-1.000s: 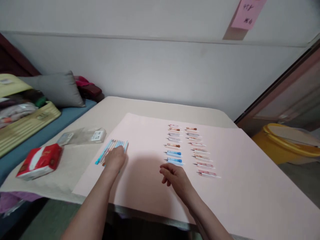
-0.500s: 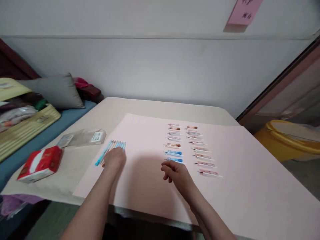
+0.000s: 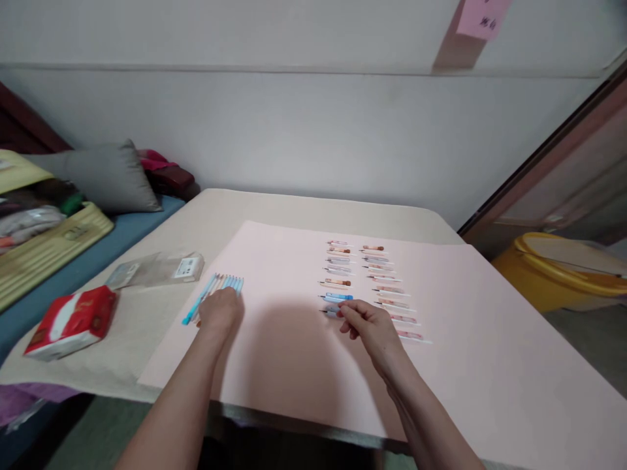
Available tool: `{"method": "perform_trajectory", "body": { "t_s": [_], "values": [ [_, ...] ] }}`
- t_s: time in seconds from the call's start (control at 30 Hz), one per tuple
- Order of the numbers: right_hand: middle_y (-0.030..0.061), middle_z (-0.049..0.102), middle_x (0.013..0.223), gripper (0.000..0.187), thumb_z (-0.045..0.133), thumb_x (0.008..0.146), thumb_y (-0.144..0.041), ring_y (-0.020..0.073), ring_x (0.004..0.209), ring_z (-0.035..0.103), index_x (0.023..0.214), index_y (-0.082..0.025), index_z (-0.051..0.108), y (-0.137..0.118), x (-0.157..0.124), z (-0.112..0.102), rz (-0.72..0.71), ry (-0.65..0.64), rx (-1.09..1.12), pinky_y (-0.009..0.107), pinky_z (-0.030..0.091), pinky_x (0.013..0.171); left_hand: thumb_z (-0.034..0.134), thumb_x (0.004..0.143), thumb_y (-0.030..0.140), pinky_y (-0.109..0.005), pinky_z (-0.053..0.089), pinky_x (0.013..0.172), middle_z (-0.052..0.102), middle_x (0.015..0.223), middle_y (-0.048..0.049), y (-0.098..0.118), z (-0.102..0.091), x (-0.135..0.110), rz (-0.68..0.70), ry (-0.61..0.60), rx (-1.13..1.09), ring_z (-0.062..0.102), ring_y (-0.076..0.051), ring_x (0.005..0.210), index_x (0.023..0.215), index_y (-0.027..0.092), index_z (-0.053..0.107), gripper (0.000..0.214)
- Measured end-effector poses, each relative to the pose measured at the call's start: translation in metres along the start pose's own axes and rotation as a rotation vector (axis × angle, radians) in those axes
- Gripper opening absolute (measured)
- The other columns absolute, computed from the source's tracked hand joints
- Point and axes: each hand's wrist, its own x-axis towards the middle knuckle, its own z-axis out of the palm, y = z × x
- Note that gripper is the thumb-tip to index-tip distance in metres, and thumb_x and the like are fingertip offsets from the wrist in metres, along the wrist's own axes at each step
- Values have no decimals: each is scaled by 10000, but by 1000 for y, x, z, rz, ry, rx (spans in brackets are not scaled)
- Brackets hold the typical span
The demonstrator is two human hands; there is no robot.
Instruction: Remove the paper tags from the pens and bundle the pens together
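A pink paper sheet (image 3: 304, 365) covers the beige table. On it lie two columns of small pen pieces (image 3: 377, 287), brown, blue and pink. My right hand (image 3: 369, 326) is at the near end of the left column, fingers pinched on the nearest blue piece (image 3: 332, 313). A bundle of light blue and tan pens (image 3: 215, 290) lies side by side at the sheet's left edge. My left hand (image 3: 220, 312) rests on the near end of this bundle, fingers curled over it.
A clear plastic pen box (image 3: 157, 267) and a red tissue pack (image 3: 68, 321) lie on the table's left part. A bed with a grey pillow (image 3: 105, 175) and a yellow bag is further left. A yellow bucket (image 3: 553, 271) stands on the floor at the right.
My right hand moved forward and right from the bare sheet onto the nearest blue piece and pinched it. My left hand stayed on the pen bundle.
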Motion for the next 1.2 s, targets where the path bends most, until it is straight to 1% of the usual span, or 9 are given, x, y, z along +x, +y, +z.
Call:
{"method": "perform_trajectory", "body": {
  "t_s": [0.2, 0.37, 0.47, 0.53, 0.6, 0.7, 0.87, 1.0, 1.2],
  "values": [
    [5, 575, 564, 260, 550, 769, -400, 149, 557, 534, 802, -162, 650, 9, 8, -20, -89, 121, -148, 255, 394, 510, 437, 723, 172, -399, 440, 660, 649, 988, -255, -1, -5, -1, 3, -22, 19, 621, -360, 892, 922, 86, 666, 314],
    [23, 627, 695, 248, 464, 826, -358, 156, 631, 582, 812, -184, 639, 11, 11, -35, -163, 212, -425, 264, 406, 604, 404, 792, 391, -353, 400, 640, 674, 848, -153, 20, -17, -16, 159, 57, -74, 614, -309, 811, 818, 177, 639, 319],
    [38, 649, 788, 246, 425, 860, -298, 164, 739, 590, 806, -196, 642, 14, 13, -36, -155, 192, -748, 252, 384, 643, 427, 792, 421, -297, 369, 598, 632, 663, -53, 48, -19, -40, 293, 118, -314, 586, -224, 689, 749, 219, 600, 269],
    [54, 649, 857, 239, 413, 875, -257, 174, 798, 592, 829, -198, 640, 18, 13, -32, -121, 121, -973, 250, 367, 638, 496, 764, 407, -278, 369, 593, 611, 626, -22, 66, -16, -59, 397, 94, -579, 561, -182, 634, 706, 218, 581, 215],
    [63, 638, 919, 216, 413, 874, -221, 185, 820, 599, 883, -201, 628, 24, 13, -26, -93, 29, -1140, 252, 356, 618, 563, 725, 392, -265, 371, 548, 589, 587, -13, 82, -11, -76, 430, -86, -884, 530, -155, 557, 683, 205, 583, 193],
    [72, 610, 995, 207, 416, 860, -175, 196, 831, 611, 968, -198, 592, 31, 12, -15, -97, -66, -1274, 257, 359, 607, 624, 689, 334, -238, 381, 504, 575, 582, -12, 98, -1, -93, 323, -413, -1305, 509, -121, 515, 687, 175, 585, 164],
    [109, 572, 1064, 271, 338, 876, -142, 211, 850, 618, 1057, -179, 537, 34, 12, -6, -80, -129, -1349, 286, 396, 636, 669, 645, 161, -176, 400, 480, 591, 651, -17, 106, 18, -101, -163, -720, -1790, 532, -77, 533, 782, 146, 589, 160],
    [129, 591, 1030, 290, 331, 862, -121, 233, 825, 633, 1060, -150, 540, 35, 14, -5, -55, -152, -1366, 303, 404, 627, 643, 639, 77, -167, 428, 469, 606, 673, -37, 111, 32, -103, -417, -744, -1905, 556, -79, 540, 787, 135, 579, 171],
    [120, 638, 959, 257, 371, 853, -139, 246, 817, 638, 982, -163, 592, 35, 11, -4, -63, -205, -1358, 306, 393, 627, 632, 671, 100, -187, 461, 501, 605, 694, -50, 123, 41, -119, -469, -761, -1887, 577, -96, 570, 768, 126, 564, 121]
  ]
}}
